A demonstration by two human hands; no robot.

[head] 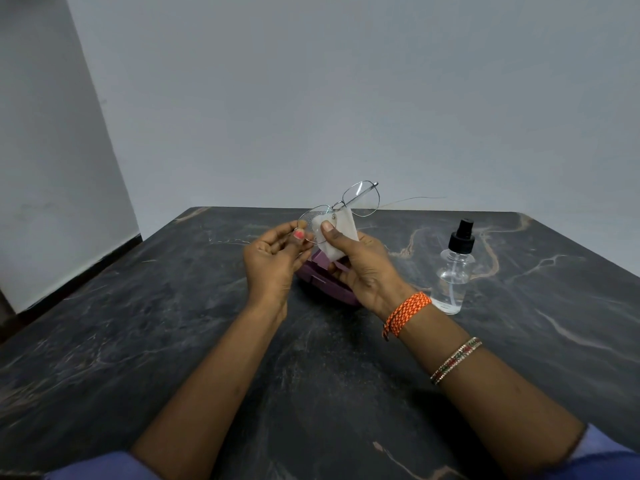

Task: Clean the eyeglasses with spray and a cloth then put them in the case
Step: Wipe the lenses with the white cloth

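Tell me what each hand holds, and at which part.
Left hand pinches the thin metal-framed eyeglasses at one lens rim. Right hand pinches the white cloth against that lens.

Left hand (273, 258) holds eyeglasses (341, 211); right hand (363, 268) presses cloth (337, 233) on lens

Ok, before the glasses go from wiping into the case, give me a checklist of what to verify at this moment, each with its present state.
1. Eyeglasses held securely: ok, the left hand pinches the rim of one lens.
2. Cloth on a lens: ok, the right hand presses the white cloth to the lens nearest the left hand.
3. Both lenses clean: cannot tell; the far lens is bare, and smudges would not show here.
4. Purple case ready: cannot tell, the hands hide most of it.
5. Temple arms folded: not ok, one arm sticks out to the right.
6. Spray bottle out of the way: ok, upright on the table, right of the hands.
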